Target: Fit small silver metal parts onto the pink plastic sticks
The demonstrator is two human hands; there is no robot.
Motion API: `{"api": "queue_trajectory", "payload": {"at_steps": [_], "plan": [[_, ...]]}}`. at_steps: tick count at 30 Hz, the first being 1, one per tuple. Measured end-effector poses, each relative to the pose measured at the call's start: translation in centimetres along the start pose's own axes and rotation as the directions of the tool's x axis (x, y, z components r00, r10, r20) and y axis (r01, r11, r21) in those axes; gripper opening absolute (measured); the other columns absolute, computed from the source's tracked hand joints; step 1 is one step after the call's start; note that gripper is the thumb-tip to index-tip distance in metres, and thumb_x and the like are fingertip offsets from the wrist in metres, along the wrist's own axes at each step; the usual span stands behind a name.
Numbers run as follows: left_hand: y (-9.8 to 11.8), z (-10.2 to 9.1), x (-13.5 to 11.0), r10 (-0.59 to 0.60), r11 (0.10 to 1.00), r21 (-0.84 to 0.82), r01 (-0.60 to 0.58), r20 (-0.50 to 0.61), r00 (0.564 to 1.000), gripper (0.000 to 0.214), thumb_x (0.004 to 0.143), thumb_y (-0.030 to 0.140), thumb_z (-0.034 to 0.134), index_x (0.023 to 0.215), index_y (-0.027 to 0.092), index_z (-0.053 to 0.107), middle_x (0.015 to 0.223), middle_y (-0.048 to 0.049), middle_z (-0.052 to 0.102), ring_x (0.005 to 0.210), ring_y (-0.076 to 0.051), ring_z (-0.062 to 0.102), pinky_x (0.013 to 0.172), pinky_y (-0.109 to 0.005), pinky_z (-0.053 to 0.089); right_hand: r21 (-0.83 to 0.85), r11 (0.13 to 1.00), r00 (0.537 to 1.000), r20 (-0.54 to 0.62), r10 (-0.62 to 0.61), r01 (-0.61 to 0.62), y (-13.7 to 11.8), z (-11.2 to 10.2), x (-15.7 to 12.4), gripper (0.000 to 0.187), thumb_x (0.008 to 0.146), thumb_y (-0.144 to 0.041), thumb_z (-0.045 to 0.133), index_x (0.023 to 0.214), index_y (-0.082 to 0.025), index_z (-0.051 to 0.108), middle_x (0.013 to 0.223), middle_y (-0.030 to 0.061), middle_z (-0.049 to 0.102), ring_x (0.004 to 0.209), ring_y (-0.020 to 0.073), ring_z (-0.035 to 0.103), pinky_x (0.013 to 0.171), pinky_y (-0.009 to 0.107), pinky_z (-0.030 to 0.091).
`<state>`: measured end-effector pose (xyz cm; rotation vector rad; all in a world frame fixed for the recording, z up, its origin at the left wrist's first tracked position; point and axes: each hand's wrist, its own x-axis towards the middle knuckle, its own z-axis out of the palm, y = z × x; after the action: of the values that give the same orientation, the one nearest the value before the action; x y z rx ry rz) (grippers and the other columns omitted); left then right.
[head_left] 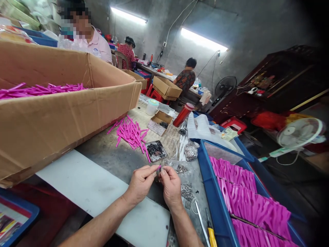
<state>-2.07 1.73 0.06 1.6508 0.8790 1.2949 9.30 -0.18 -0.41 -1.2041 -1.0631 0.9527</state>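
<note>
My left hand (pixel 140 182) is closed in a pinch on a slim magenta plastic stick (pixel 159 167), whose tip shows between the fingertips. Close against it, my right hand (pixel 170 185) is also pinched, with a small dark piece at its fingertips that is too small to make out. Just beyond both hands lies a shallow tray (pixel 156 151) of small black parts. A loose pile of magenta sticks (pixel 130 133) is spread behind that tray. Small metal parts (pixel 181 169) lie on clear plastic to the right of my right hand.
A large cardboard box (pixel 64 113) of magenta sticks stands at left. At right, a blue crate (pixel 209 185) holds rows of flat magenta pieces. A red flask (pixel 183 115), a small carton (pixel 159 123) and a yellow-handled screwdriver (pixel 211 236) are on the table. Other people sit farther back.
</note>
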Motion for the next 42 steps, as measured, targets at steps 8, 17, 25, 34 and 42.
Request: {"api": "queue_trajectory", "payload": {"at_steps": [8,17,25,34,42], "plan": [[-0.2,0.0,-0.1,-0.012,1.0,0.027,0.013,-0.032,0.999,0.027,0.074,0.011,0.046,0.095,0.015,0.063,0.071,-0.0031,0.061,0.065,-0.013,0.055,0.059,-0.022,0.045,-0.525,0.84,0.99,0.113,-0.089,0.135,-2.0,-3.1,-0.2,0.011,0.073,-0.025,0.048,0.067,-0.018,0.055,0.058,-0.0014,0.05,0.056,0.014,0.043,0.052,0.024,0.031],[-0.2,0.0,-0.2,-0.026,0.998,0.051,0.026,-0.011,1.0,0.028,0.074,0.011,0.046,0.096,0.014,0.062,0.076,-0.005,0.063,0.069,-0.014,0.056,0.061,-0.022,0.045,-0.742,0.609,0.958,0.257,-0.127,0.28,-0.6,-3.4,-1.3,0.014,0.073,-0.018,0.046,0.06,-0.02,0.053,0.056,0.0008,0.051,0.055,0.0165,0.047,0.052,0.026,0.03],[-0.1,0.0,0.0,-0.039,0.998,0.055,0.041,-0.028,0.999,0.027,0.073,0.012,0.046,0.094,0.015,0.064,0.07,-0.0034,0.061,0.063,-0.013,0.055,0.055,-0.021,0.044,-0.941,0.308,0.975,0.078,-0.206,0.14,-3.4,-7.3,2.5,0.02,0.076,-0.022,0.037,0.069,-0.017,0.055,0.066,0.005,0.058,0.064,0.0185,0.053,0.057,0.026,0.033],[-0.3,0.0,0.0,-0.047,0.999,0.022,0.047,-0.022,0.999,0.028,0.073,0.014,0.046,0.094,0.017,0.064,0.073,-0.0034,0.062,0.065,-0.013,0.056,0.057,-0.022,0.046,-0.991,0.027,0.975,0.134,0.178,0.131,-2.8,-7.2,5.0,0.023,0.07,-0.012,0.039,0.069,-0.016,0.061,0.074,0.0056,0.062,0.072,0.0165,0.054,0.057,0.022,0.03],[-0.6,0.1,0.1,-0.06,0.998,0.035,0.06,-0.017,0.998,0.028,0.073,0.015,0.046,0.095,0.017,0.063,0.075,-0.0039,0.062,0.066,-0.013,0.057,0.058,-0.022,0.046,-0.99,0.053,0.96,0.136,0.245,0.127,-1.8,-6.9,5.9,0.02,0.067,-0.015,0.043,0.072,-0.017,0.063,0.073,0.0069,0.064,0.067,0.0169,0.056,0.053,0.022,0.028]]}}
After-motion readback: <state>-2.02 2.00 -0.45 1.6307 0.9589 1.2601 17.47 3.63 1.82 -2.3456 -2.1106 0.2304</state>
